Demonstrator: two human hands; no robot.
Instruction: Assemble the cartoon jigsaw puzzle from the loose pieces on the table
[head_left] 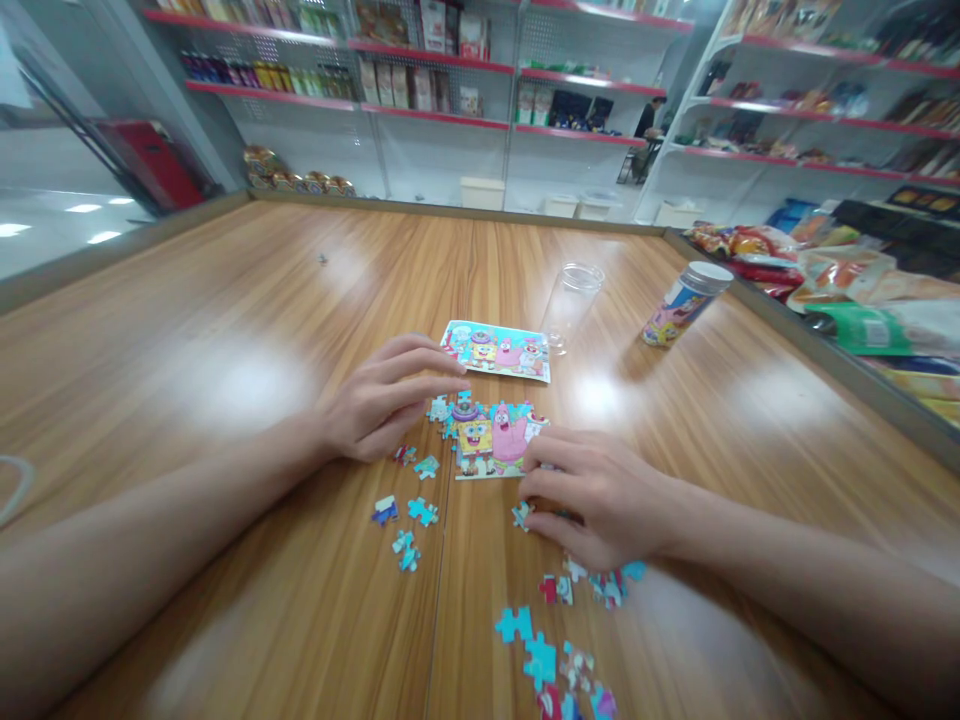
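Note:
A partly joined jigsaw puzzle (491, 440) with a yellow square figure and a pink star figure lies on the table in front of me. My left hand (394, 395) is at its upper left, fingers stretched out and holding nothing, partly over the lower left of the picture card (510, 352). At the puzzle's lower right, my right hand (589, 495) is curled, with a small puzzle piece (522, 515) at its thumb and fingertips. The hand covers part of the puzzle's right edge. Loose pieces (422, 512) lie left of the puzzle, and more blue pieces (540, 660) lie nearer me.
Behind the card, a clear plastic cup (574, 305) stands on the wooden table (300, 330). A printed tube with a silver lid (685, 305) is farther right. Snack bags (855, 280) lie beyond the table's right edge. Stocked shelves (435, 60) and a person (646, 125) are behind.

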